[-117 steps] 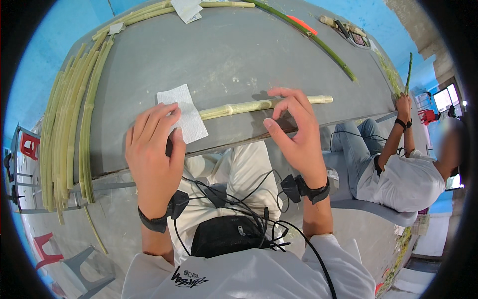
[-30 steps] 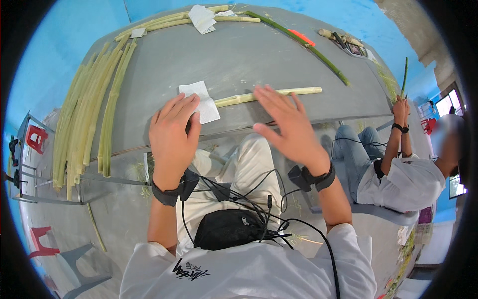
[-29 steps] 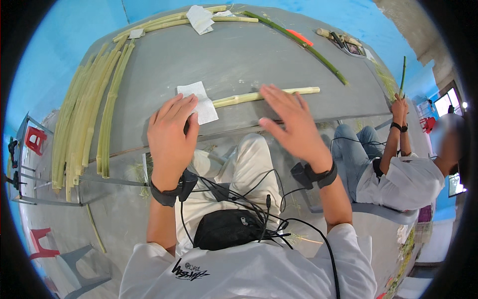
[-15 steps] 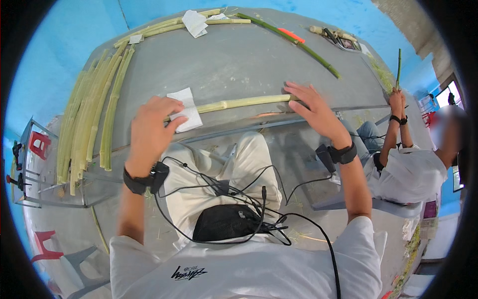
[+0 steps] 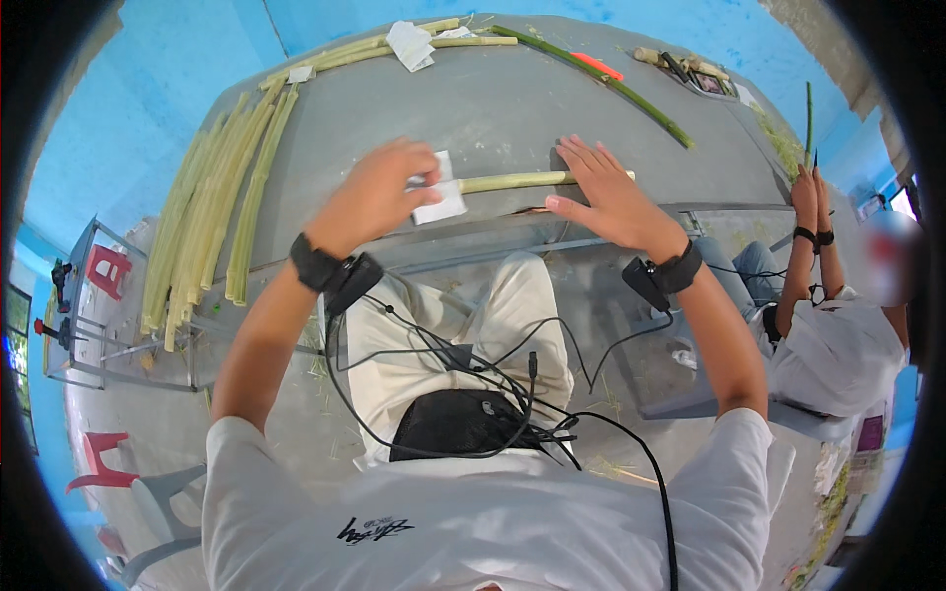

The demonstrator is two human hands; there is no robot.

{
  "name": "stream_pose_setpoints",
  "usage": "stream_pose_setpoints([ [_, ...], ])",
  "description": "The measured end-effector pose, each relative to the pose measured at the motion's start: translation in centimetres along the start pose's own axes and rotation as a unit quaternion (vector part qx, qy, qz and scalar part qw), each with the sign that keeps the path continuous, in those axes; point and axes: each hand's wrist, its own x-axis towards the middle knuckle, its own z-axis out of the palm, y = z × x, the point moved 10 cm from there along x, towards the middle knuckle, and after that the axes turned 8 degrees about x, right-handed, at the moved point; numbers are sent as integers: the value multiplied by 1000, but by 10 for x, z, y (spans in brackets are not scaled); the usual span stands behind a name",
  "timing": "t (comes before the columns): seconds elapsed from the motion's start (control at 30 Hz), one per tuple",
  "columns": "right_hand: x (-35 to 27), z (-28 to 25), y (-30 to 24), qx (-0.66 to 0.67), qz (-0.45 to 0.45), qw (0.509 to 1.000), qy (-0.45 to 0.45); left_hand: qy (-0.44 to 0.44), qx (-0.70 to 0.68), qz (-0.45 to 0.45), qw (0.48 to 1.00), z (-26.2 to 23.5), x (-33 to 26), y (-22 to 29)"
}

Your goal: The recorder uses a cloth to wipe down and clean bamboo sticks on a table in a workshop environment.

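Observation:
A pale green bamboo pole (image 5: 517, 181) lies crosswise near the table's front edge. My left hand (image 5: 386, 192) is curled over its left part, fingers and thumb closed on a white sheet (image 5: 449, 203) that rests on the pole. What the sheet is made of, I cannot tell, and the pole's left end is hidden by the hand. My right hand (image 5: 611, 197) lies over the right part of the pole, its fingers stretched out and its thumb apart. A short tip of the pole shows beyond that hand.
Several pale bamboo poles (image 5: 212, 212) lie at the table's left, with more along the back under white papers (image 5: 411, 45). A green pole (image 5: 631, 94) and an orange object (image 5: 598, 66) lie at the back right. At the right sits a co-worker (image 5: 828, 335) holding a green stalk (image 5: 809, 123).
My left hand has slid rightward along the pole with the white sheet. The right hand stays over the right end. The whole view has shifted slightly.

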Motion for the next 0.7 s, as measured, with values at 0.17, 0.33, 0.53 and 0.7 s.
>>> stream_pose_setpoints([
  [0.17, -7, 1, -1, 25, 21, 999, -21, 39, -17, -8, 999, -5, -8, -9],
  [0.33, -30, -8, -14, 28, -12, 997, -64, 3, 22, -83, 996, -32, -64, -51],
  [0.53, -1, 5, 10, 27, 32, 985, -169, 18, -13, -42, 999, -18, -40, -42],
  [0.7, 41, 19, 43, 0, 28, 981, -190, -15, -15, 1, 1000, 18, 24, -17],
])
